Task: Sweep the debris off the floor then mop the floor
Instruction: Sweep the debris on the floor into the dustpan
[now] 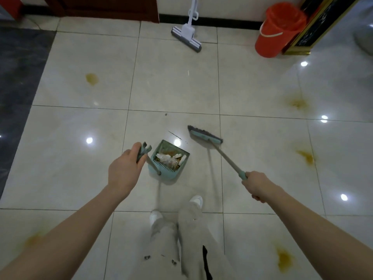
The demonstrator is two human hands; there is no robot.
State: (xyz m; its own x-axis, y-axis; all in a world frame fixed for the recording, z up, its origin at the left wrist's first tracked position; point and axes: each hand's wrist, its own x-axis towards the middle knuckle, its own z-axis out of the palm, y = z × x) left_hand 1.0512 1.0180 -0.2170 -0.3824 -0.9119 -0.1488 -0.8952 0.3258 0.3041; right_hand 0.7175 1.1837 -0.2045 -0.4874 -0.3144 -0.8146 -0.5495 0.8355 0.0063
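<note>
A teal dustpan [171, 174] stands on the cream floor tiles in front of my feet, holding paper scraps and brown debris [171, 158]. My left hand [123, 172] grips the top of the dustpan's upright handle [144, 151]. My right hand [257, 185] grips the long handle of a teal broom. The broom head [204, 135] rests on the floor just right of the dustpan's mouth. A thin dark streak of dirt [175, 135] lies between the broom head and the dustpan. A white sponge mop [186, 36] leans against the far wall.
An orange bucket [279, 30] stands at the far right beside a black and gold cabinet [314, 27]. Yellow-brown stains mark the tiles: far left [92, 78], right [297, 103], [306, 156], and near right [284, 260]. A dark floor strip [18, 81] runs along the left. A small speck [166, 114] lies ahead.
</note>
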